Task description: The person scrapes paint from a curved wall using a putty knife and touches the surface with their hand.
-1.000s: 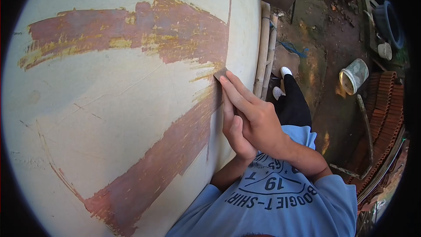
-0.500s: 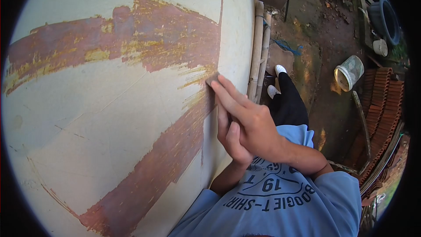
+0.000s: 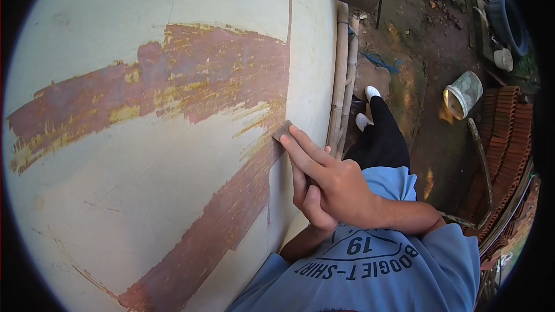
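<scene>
Together, the right hand [image 3: 350, 188] and the left hand [image 3: 315, 211] have slid a little along the pale surface [image 3: 127, 202], toward the body, and the small flat piece [image 3: 280, 130] has come along with them. Both dull red patches also sit lower in the view now.

Stacked on the left hand, the right hand has its fingers out straight and holds the piece down with its fingertips. It pokes out past them, grey-brown with straight edges; I cannot tell what it is made of. It sits at the top end of the lower red patch [image 3: 191, 248], near its right edge, just below the upper red patch [image 3: 225, 69]. Much of the left hand is hidden, so I cannot tell if it grips the piece too.

Big and cream-coloured, the surface looks smooth and bends round at its right side. Each patch has rough, ragged edges. Thin yellow streaks [image 3: 251, 124] run between them like scratches.

Beside the surface are long, round bamboo poles [image 3: 339, 69]. Over on the dirt ground [image 3: 436, 60], a dirty white bucket [image 3: 469, 89] lies tipped on its side, near rows of ridged orange-brown tiles [image 3: 503, 138].
</scene>
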`<state>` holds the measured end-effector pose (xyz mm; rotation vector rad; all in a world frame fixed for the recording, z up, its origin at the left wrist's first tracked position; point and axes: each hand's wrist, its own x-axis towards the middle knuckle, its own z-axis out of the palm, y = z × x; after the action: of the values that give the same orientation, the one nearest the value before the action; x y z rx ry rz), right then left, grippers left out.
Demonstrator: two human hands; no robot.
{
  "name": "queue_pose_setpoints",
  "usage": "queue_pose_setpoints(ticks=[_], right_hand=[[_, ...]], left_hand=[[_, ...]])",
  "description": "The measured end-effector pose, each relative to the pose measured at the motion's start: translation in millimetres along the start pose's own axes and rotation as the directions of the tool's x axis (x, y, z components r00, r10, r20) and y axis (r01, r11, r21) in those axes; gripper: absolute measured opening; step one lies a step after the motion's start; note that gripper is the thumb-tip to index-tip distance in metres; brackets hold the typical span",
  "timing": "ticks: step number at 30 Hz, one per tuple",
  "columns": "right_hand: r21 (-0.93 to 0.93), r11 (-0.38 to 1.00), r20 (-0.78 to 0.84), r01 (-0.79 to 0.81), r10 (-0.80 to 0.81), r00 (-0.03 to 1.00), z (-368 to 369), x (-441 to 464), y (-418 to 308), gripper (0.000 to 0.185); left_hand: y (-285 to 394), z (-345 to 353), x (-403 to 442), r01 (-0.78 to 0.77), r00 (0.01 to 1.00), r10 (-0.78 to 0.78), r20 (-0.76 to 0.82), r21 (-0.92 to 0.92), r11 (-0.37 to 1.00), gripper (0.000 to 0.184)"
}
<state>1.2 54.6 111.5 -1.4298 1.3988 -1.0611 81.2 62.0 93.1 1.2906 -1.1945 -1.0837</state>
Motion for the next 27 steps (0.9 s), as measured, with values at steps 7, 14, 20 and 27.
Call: queue_pose_setpoints(ticks=[7, 14, 20, 27], right_hand=[[-0.011, 1.0, -0.018, 0.027, -0.027, 0.999, -2.5, 3.0, -4.1, 0.074], [-0.038, 0.999, -0.047, 0.007, -0.009, 0.999, -5.0, 21.9, 2.8, 0.077], [-0.036, 0.999, -0.003, 0.004, -0.004, 1.0, -3.4, 5.4, -7.0, 0.079], [-0.082, 0.997, 0.047, -0.009, 0.012, 0.999, 0.1, -3.5, -13.7, 0.082]], left_hand=[[0.4, 0.2, -0.7, -0.006, 1.0, 0.007, -0.012, 0.027, 1.0, 0.064], [-0.9, 2.9, -1.1, -0.021, 1.0, 0.022, -0.009, 0.038, 0.999, 0.064], [2.8, -1.0, -1.5, -0.02, 1.0, 0.02, -0.009, 0.04, 0.999, 0.064], [1.6, -3.2, -5.0, -0.024, 1.0, 0.024, -0.014, 0.054, 0.998, 0.063]])
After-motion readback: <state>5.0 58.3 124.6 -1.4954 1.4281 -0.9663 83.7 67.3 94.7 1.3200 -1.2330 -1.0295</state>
